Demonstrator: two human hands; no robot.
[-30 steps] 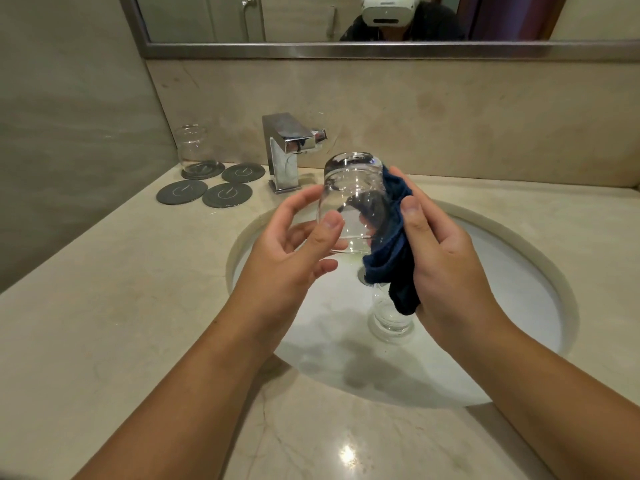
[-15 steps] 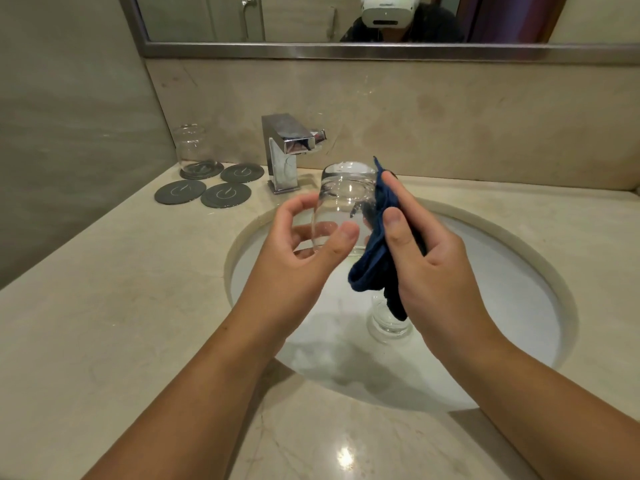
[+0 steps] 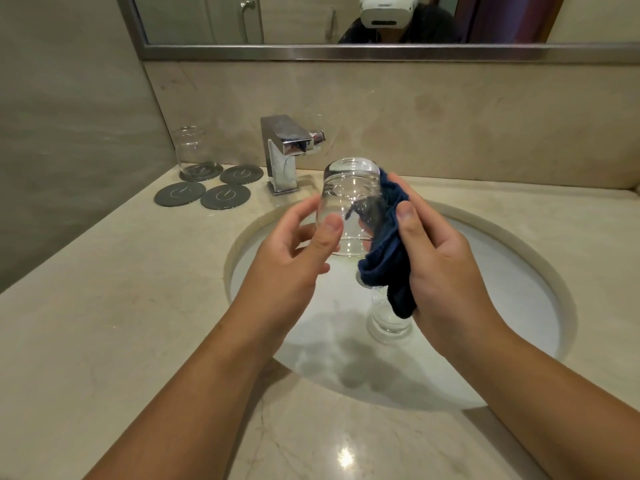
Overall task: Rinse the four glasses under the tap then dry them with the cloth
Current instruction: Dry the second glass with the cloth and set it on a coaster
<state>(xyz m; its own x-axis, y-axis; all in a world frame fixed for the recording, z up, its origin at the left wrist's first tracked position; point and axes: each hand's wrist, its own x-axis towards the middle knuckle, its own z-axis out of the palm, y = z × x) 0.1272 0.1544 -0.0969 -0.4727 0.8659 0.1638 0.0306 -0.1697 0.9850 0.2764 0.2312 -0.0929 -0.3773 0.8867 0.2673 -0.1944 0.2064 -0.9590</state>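
Drying | L hand fingers gripped upturned glass, R hand fingers pressed cloth on it | far-left glass prob. done; sink glass waited.

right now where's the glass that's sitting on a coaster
In the head view the glass stands at the far left of the counter, on the back-left coaster of four, just left of the tap.

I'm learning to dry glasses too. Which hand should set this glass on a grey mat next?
Probably the left hand. It holds the glass, and the grey mats lie on its side of the sink. The right hand is busy gripping the blue cloth.
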